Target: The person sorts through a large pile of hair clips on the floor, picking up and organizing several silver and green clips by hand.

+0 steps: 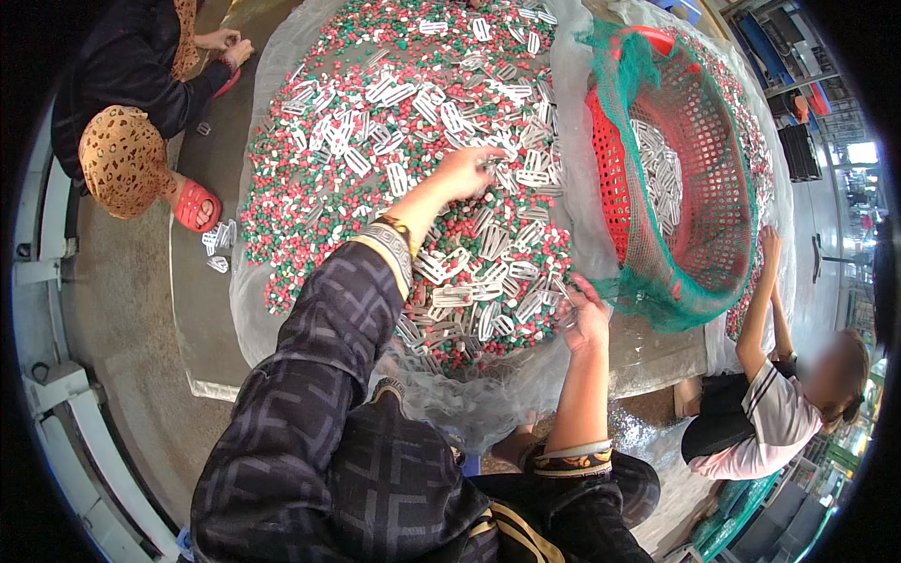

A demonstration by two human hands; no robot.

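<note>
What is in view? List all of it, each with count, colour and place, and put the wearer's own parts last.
table: one, grey-brown, centre
plastic sheeting: count unclear, translucent, on the table
pellets: countless, red, green and white, on the sheeting
basket: one, red, right of centre
net: one, green, over the basket's rim
slotted buckles: many, grey-white, among pellets, inside the basket, a few at the table's left
co-workers: two, one dark-clothed upper left, one pale-topped lower right
sandal: one clearly visible, red, upper left
white frames: several, left edge
background equipment: many, mixed colours, far right
sleeves: two, dark, patterned, lower centre
left hand: one, bare, at the buckles, centre
right hand: one, bare, at the pile's near-right edge
</note>
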